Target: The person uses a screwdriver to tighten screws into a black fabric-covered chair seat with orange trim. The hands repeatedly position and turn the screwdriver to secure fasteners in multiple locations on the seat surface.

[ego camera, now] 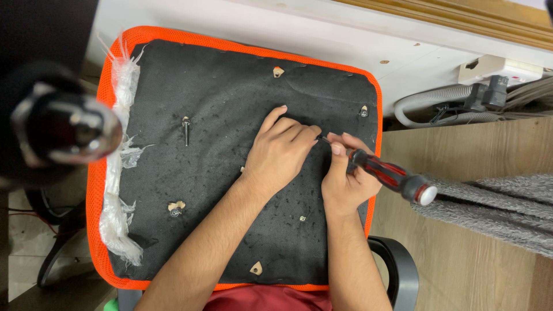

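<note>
The screwdriver point(391, 175) in my right hand point(345, 181) has a red handle striped with black and a pale cap at its end. Under my left hand point(280, 154) the seat underside point(230, 103) is black fabric flecked with pale specks, edged in bright orange mesh point(92, 190), with frayed white threads point(118, 173) along its left side. Right of it lies a grey ribbed mat point(495, 207) on light wood flooring point(461, 270), and a red cloth point(265, 299) shows at the near edge.

Home or office room, wood floor point(461, 270), wall socket point(500, 69), grey rug point(501, 207)
</note>
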